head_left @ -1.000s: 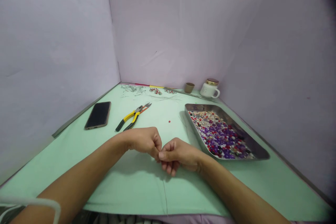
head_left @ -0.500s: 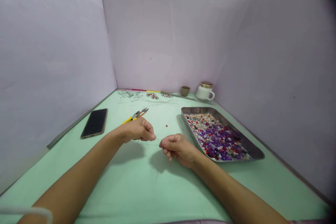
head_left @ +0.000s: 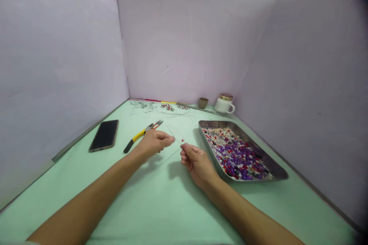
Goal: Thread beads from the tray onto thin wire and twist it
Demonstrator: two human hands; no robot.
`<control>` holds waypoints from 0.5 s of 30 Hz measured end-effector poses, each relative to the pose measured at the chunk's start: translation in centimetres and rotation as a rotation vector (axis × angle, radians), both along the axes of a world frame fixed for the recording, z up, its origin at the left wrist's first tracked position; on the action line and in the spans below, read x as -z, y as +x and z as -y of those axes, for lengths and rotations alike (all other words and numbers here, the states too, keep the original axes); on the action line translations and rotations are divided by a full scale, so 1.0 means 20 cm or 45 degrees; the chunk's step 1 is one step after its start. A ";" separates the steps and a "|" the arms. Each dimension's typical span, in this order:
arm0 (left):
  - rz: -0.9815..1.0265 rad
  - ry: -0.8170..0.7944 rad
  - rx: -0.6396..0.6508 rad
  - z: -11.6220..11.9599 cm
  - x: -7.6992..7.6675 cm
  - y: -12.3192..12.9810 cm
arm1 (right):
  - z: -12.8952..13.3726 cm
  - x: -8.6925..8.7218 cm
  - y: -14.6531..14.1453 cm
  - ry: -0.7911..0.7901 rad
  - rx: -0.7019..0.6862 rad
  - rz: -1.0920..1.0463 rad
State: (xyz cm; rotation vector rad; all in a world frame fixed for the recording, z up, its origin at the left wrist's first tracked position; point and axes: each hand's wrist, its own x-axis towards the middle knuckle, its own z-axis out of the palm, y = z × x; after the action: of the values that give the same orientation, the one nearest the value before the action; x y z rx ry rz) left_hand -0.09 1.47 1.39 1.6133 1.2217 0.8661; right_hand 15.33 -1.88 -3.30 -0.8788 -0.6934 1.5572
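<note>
The right hand (head_left: 198, 162) pinches thin, faint wire (head_left: 176, 130); the left hand's (head_left: 156, 141) fingertips press together, their contents indistinct.

The cloth (head_left: 138, 206) is plain mint green, the pliers (head_left: 138, 136) have yellow-and-black handles, and the tray (head_left: 276, 168) is silver, its beads (head_left: 241, 157) mixed purple, red, white and black.

No readable text, labels or numbers; faint marks on white mug (head_left: 223, 105) too small to read.
</note>
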 end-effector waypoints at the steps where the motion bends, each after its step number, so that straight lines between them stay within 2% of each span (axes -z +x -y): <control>1: 0.036 -0.025 0.055 0.02 0.02 0.03 | 0.01 0.01 -0.01 0.012 -0.005 0.012; 6: 0.144 0.004 0.050 0.05 0.06 0.08 | 0.04 0.03 -0.05 0.000 -0.081 0.134; 11: -0.034 0.011 0.059 0.06 0.01 0.05 | 0.04 0.02 -0.03 0.057 -0.214 0.338; 15: -0.120 -0.008 0.080 0.07 -0.02 0.04 | 0.04 0.00 -0.02 0.112 -0.270 0.392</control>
State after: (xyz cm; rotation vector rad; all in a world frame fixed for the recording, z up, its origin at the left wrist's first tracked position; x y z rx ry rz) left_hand 0.63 0.11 1.89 1.6946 1.2303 0.7533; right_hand 14.88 -2.65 -3.34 -1.0158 -1.0972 1.5785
